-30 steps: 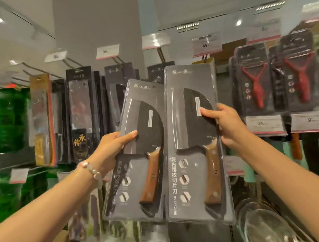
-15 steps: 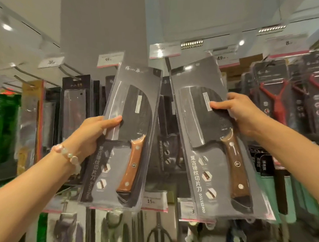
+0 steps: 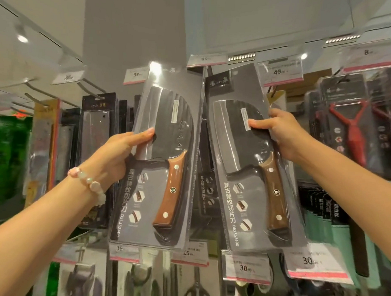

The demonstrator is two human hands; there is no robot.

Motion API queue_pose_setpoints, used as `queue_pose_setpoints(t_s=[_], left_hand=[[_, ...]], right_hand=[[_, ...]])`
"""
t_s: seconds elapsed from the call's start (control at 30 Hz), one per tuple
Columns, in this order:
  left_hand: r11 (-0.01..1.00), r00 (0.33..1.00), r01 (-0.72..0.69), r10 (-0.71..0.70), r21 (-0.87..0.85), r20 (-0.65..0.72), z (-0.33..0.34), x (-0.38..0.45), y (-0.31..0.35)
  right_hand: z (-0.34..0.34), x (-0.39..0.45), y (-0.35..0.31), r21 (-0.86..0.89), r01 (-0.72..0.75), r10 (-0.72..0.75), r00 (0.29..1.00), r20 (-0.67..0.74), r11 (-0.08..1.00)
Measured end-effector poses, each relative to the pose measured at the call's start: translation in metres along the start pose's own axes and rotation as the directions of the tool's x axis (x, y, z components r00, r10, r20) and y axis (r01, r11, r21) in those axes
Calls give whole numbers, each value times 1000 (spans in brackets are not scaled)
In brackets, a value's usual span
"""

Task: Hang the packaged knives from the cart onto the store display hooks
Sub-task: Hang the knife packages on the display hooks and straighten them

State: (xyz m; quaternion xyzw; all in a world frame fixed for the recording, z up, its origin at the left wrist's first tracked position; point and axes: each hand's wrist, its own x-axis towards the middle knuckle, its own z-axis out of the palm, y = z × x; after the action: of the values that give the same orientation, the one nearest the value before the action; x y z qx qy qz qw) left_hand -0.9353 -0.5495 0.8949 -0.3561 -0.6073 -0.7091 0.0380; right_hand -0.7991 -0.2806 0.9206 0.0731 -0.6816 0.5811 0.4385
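Observation:
I hold two packaged cleavers up against the display. My left hand (image 3: 121, 154), with a bead bracelet on the wrist, grips the left packaged knife (image 3: 165, 151) by its left edge; its top reaches the 99 price tag (image 3: 136, 75). My right hand (image 3: 279, 133) grips the right packaged knife (image 3: 249, 163) at its right edge, tilted slightly, with its top just under another 99 tag (image 3: 206, 59). Both show a dark blade and a brown wooden handle in a clear blister pack. The hooks behind the two packs are hidden.
Bare metal hooks (image 3: 37, 91) stick out at the upper left. Other boxed knives (image 3: 97, 133) hang left of my packs, red peelers (image 3: 350, 122) at the right. Price tags (image 3: 314, 262) and more hanging tools fill the row below.
Both hands have lifted the packs higher and spread them apart; the tops now reach the upper price tags. The view has tilted upward.

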Motion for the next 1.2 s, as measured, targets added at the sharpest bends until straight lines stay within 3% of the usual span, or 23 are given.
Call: queue_pose_setpoints(t_s=[0.33, 0.63, 1.2], left_hand=[[999, 1000, 8, -8, 47, -8, 2, -2, 7], [1000, 999, 11, -10, 26, -34, 3, -5, 7], [999, 996, 45, -44, 15, -73, 7, -6, 9]], right_hand=[[22, 13, 4, -4, 43, -43, 999, 32, 999], [42, 23, 2, 74, -6, -1, 996, 93, 997], [45, 46, 27, 63, -86, 81, 993, 85, 994]])
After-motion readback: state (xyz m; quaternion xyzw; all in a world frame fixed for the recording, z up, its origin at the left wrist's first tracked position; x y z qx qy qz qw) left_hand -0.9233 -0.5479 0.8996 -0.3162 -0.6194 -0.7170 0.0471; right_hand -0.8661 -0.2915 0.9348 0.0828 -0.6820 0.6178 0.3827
